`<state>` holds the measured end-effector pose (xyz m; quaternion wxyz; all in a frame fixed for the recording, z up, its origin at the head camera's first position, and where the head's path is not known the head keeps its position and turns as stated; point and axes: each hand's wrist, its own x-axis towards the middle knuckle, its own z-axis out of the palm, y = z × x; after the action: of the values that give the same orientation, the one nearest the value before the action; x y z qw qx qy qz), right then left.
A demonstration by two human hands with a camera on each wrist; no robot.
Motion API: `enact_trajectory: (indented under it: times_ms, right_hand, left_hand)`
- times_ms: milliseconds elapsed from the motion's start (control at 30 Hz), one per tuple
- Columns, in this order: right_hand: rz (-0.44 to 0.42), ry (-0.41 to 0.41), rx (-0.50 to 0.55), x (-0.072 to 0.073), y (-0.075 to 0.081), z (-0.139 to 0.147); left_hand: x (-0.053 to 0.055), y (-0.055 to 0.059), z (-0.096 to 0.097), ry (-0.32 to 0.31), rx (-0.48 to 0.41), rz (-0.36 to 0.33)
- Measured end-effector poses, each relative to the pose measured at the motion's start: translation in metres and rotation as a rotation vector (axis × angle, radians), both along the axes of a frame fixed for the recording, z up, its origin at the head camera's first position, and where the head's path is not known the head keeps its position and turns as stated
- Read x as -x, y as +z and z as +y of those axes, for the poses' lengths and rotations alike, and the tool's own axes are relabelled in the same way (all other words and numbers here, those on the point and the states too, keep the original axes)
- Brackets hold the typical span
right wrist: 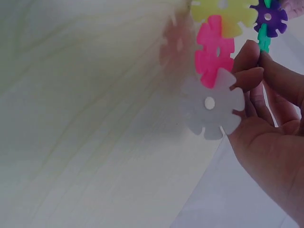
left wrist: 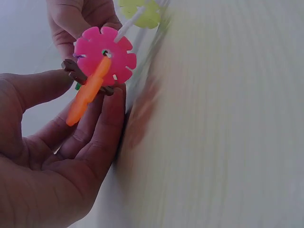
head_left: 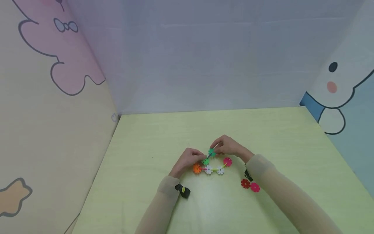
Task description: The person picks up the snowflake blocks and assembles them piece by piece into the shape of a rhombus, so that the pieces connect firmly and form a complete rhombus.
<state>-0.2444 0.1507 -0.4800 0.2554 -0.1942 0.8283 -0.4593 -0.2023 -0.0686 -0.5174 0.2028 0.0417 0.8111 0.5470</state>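
A curved chain of slotted interlocking discs (head_left: pixel 208 169) lies between my two hands, with green, orange, white and pink discs showing from the head. The left hand (head_left: pixel 190 160) is at the chain's left side, by a green disc (head_left: pixel 205 162). Close up, its thumb and fingers pinch a dark disc (left wrist: pixel 73 71) seen edge-on, beside an orange disc (left wrist: pixel 90 90) and a pink disc (left wrist: pixel 90 42). My right hand (head_left: pixel 229 145) holds the far green disc (head_left: pixel 211 152); its wrist view has that disc edge-on at the fingertips, slotted to a purple disc (right wrist: pixel 275 23).
On the pale table (head_left: pixel 140 195), a red disc (head_left: pixel 245 183) and a pink disc (head_left: pixel 255 187) lie side by side near the right forearm. A back wall (head_left: pixel 187 65) rises behind the table's far edge, and a patterned side wall (head_left: pixel 52 136) stands at the left.
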Motion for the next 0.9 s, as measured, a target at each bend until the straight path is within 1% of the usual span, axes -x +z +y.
enact_trajectory:
  times_ms: [133,233,400,533,600,733,800,900]
  right_hand:
    - [0.031,0.035,-0.020,0.000,-0.002,0.001]
    - [0.042,0.049,-0.030,0.000,-0.003,0.000]
    - [0.043,0.040,-0.042,0.000,-0.003,-0.003]
    - [0.066,0.026,-0.084,0.000,-0.003,-0.005]
    - [0.091,0.026,-0.110,-0.001,-0.002,-0.005]
    - [0.158,0.032,-0.140,-0.004,0.004,-0.001]
    - [0.188,0.030,-0.147,-0.008,0.010,0.003]
    - [0.211,0.026,-0.143,-0.012,0.018,0.012]
  left_hand:
    - [0.003,-0.003,0.005,-0.016,-0.018,0.008]
    - [0.005,-0.003,0.009,-0.005,-0.003,0.018]
    - [0.007,-0.003,0.014,0.018,0.027,0.040]
    - [0.006,-0.003,0.018,0.024,0.025,0.046]
    - [0.006,-0.002,0.019,0.032,0.025,0.043]
    - [0.004,-0.002,0.019,0.047,0.033,0.029]
    - [0.004,-0.002,0.018,0.048,0.039,0.024]
    - [0.004,-0.003,0.018,0.041,0.039,0.020]
